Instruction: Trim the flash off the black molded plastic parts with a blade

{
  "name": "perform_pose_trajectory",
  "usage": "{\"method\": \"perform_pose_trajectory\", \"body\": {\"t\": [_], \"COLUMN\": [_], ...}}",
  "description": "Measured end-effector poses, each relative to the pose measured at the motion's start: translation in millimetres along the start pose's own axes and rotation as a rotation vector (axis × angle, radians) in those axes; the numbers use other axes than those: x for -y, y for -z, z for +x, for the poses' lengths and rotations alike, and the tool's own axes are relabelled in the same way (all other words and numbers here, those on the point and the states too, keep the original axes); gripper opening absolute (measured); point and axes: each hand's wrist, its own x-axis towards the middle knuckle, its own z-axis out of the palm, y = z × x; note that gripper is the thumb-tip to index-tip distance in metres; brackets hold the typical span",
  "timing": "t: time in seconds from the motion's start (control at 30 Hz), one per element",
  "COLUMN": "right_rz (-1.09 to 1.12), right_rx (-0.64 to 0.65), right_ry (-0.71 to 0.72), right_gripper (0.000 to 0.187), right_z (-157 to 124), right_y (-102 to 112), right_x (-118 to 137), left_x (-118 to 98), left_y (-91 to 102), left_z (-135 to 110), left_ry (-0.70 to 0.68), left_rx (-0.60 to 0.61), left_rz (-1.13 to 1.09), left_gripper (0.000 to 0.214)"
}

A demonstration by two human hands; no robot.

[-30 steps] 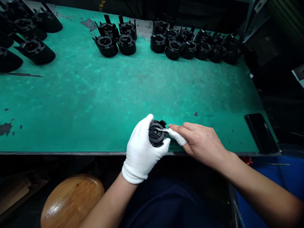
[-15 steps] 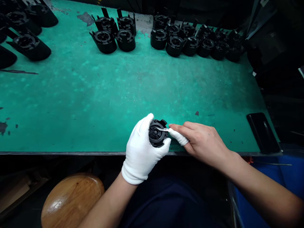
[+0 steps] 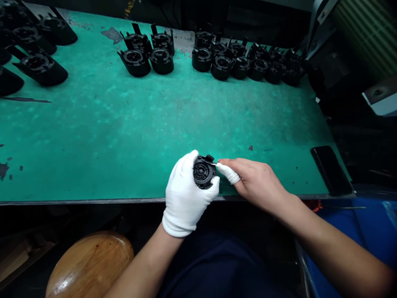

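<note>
Green table (image 3: 139,124), black housings (image 3: 223,69) along far edge. Round black part (image 3: 202,171) near front edge, left hand (image 3: 186,190) curled around it. Right hand (image 3: 252,176) just right, pinching slim metal tool (image 3: 213,164), long axis sideways, tip leftward at part's rim.

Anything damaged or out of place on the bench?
The green bench top has grayish patches at the left and back, where its surface looks worn through. A phone lies near the right front corner, perhaps out of place.
</note>
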Motion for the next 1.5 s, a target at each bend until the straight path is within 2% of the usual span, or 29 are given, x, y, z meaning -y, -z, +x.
{"method": "perform_pose_trajectory", "body": {"t": [0.17, 0.27, 0.4, 0.57, 0.8, 0.97, 1.17, 1.5], "right_rz": [0.142, 0.13, 0.118, 0.138, 0.142, 0.121, 0.141, 0.114], "right_rx": [0.139, 0.17, 0.205, 0.276, 0.251, 0.312, 0.282, 0.312], "right_ry": [0.077, 0.143, 0.152, 0.166, 0.185, 0.188, 0.174, 0.187], "right_gripper": [0.037, 0.046, 0.05, 0.053, 0.051, 0.048, 0.054, 0.055], "right_z": [-15.2, -19.1, -16.2, -10.4, -7.8, -3.5, -5.1, -3.9], "right_y": [9.4, 8.8, 8.2, 13.0, 14.5, 18.6, 13.7, 13.7], "right_x": [-11.6, -11.0, -7.4, -9.5, -13.2, -11.1, -13.2, -7.1], "left_x": [12.7, 17.1, 16.4, 17.0, 18.1, 20.6, 21.5, 23.1], "left_y": [25.4, 32.8, 28.2, 24.0, 26.4, 28.5, 30.1, 31.3], "left_z": [14.7, 19.5, 18.2, 17.3, 18.7, 24.5, 30.7, 33.6], "left_ry": [-0.1, -0.129, -0.121, -0.116, -0.133, -0.149, -0.158, -0.173], "left_rx": [0.316, 0.401, 0.371, 0.356, 0.371, 0.434, 0.483, 0.512], "left_rz": [-0.13, -0.154, -0.121, -0.117, -0.135, -0.142, -0.149, -0.159], "left_gripper": [0.075, 0.078, 0.084, 0.08, 0.078, 0.079, 0.078, 0.075]}}
